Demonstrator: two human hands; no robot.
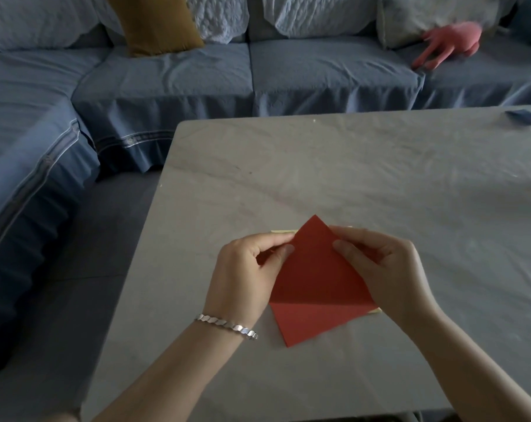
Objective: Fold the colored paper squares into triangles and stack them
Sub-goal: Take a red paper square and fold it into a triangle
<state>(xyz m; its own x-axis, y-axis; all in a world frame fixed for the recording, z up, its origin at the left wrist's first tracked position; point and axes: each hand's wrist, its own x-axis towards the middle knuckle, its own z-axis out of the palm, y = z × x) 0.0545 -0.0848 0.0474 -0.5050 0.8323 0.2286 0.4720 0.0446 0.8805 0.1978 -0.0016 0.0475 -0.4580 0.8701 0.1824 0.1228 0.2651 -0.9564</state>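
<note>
Red paper (pixel 316 284), creased across and half folded, sits low over the near part of the grey table (pixel 349 178), with one corner pointing toward the person. The left hand (pixel 246 269), a silver bracelet (pixel 227 325) on its wrist, pinches the paper's left edge between thumb and fingers. The right hand (pixel 389 269) pinches the right edge likewise. Slivers of yellow paper (pixel 284 230) show beneath. Beyond the table stands a blue sofa (pixel 182 80) with a mustard cushion (pixel 151 22) and a pink toy (pixel 449 41).

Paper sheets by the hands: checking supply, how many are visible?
2: a red sheet pinched by the left hand and right hand, and a yellow sheet under it, only slivers showing. More may hide beneath.
</note>
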